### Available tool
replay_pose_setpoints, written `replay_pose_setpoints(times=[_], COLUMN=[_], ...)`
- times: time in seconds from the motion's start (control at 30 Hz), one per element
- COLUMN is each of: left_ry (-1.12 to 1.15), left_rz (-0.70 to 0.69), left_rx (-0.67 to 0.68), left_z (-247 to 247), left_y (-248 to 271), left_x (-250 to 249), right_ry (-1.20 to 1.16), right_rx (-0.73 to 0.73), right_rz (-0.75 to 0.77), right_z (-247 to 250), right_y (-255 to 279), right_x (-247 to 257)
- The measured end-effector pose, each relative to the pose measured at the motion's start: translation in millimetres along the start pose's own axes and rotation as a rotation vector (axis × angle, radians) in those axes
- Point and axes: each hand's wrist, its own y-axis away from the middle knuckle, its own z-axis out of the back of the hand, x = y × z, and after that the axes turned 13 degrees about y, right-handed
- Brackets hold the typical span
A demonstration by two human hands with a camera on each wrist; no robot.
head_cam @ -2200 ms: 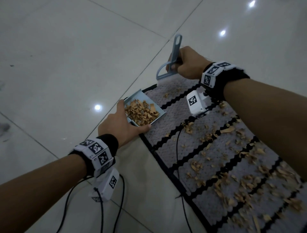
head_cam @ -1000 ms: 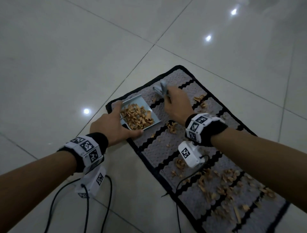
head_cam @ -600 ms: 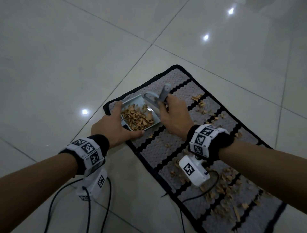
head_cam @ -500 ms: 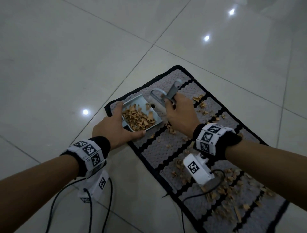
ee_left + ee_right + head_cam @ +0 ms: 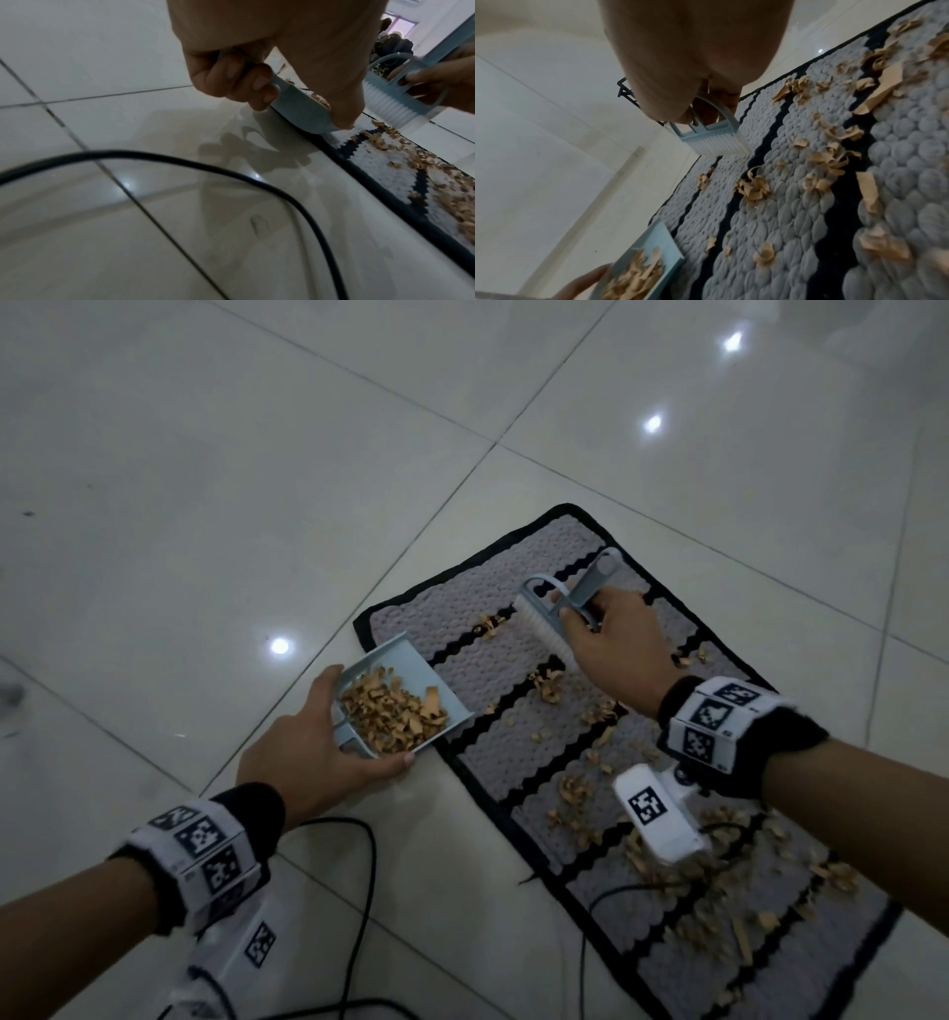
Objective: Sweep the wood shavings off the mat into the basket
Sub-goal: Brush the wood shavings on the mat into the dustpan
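A grey mat [image 5: 493,747] with black wavy stripes lies on the tiled floor, and tan wood shavings [image 5: 570,788] are scattered mostly over its near half. My left hand [image 5: 318,752] grips a light blue dustpan [image 5: 400,660] at the mat's left edge; a heap of shavings [image 5: 390,716] lies in it. From the left wrist, the pan's lip [image 5: 300,109] touches the mat border. My right hand [image 5: 611,644] grips a blue hand brush [image 5: 544,629] with white bristles [image 5: 716,142] set on the mat's far part. No basket is clearly visible.
Black cables [image 5: 359,865] trail over the floor from both wrist cameras near the mat's left edge. A black wire frame [image 5: 626,91] shows behind my right hand in the right wrist view. Glossy pale tiles [image 5: 205,505] surround the mat.
The brush swept shavings up to the pan, then pulled back from it across the mat. The dustpan has slid from the mat's corner to its left edge, so the gap between them has widened.
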Motion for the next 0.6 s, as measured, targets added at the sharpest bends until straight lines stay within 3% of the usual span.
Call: replay_pose_setpoints(times=[0.2, 0.33, 0.47, 0.6], left_ry=[-0.052, -0.068, -0.115, -0.114], left_rz=[0.019, 0.027, 0.033, 0.035], left_rx=[0.008, 0.002, 0.007, -0.008], left_z=[-17, -21, -22, -25], left_y=[6, 1, -2, -2], left_x=[-7, -12, -13, -11], right_ry=[0.185, 0.159, 0.207, 0.161], right_rx=[-0.080, -0.145, -0.035, -0.011], right_rz=[0.132, 0.077, 0.082, 0.223], right_z=[-39, -42, -47, -52], right_y=[-9, -21, -21, 10], right_x=[14, 19, 22, 38])
